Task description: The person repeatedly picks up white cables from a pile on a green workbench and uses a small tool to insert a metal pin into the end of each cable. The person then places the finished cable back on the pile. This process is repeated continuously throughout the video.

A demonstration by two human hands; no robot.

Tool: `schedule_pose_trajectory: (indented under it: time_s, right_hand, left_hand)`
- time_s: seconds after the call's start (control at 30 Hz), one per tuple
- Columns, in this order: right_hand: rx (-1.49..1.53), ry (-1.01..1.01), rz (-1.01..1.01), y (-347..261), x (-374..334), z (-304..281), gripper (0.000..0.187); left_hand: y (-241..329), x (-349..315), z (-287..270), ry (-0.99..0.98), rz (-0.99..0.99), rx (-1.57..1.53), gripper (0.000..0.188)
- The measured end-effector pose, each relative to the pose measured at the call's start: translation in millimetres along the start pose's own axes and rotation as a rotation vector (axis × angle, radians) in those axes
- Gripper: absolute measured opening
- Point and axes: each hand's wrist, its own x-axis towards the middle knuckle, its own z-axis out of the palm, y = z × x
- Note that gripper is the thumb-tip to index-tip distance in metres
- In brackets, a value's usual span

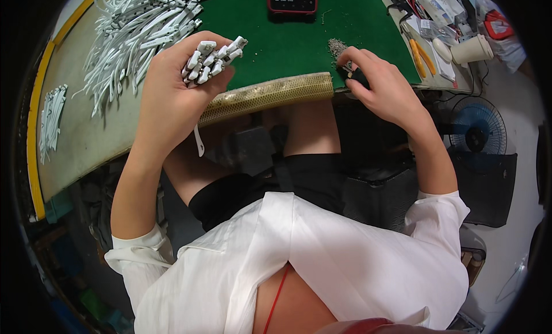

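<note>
White, blocky-ended strips [216,68] bunch unevenly between the left fingers [187,45].

Site: probably a small workshop. Evidence: workbench [86,144], green mat [273,52], heaped white strips [138,43], tiny grey parts [336,46], orange-handled pliers [416,57].

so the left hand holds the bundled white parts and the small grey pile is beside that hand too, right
No: the head view shows the small grey pile beside the right hand. The left hand does hold the bundled white parts.
</note>
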Motion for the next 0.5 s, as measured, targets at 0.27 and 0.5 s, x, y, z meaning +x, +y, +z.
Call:
schedule_pose_trajectory:
  time_s: [0.27,0.5]
  right_hand:
    - [0.011,0.017,-0.069,1.3,1.2,1.7,0.026]
    - [-0.025,-0.026,-0.039,-3.6,9.3,-0.1,0.027]
  left_hand:
    - [0.4,-0.9,2.7,-0.007,0.014,-0.025,0.023]
    - [0.9,-2.8,2.1,0.02,-0.028,-0.03,0.023]
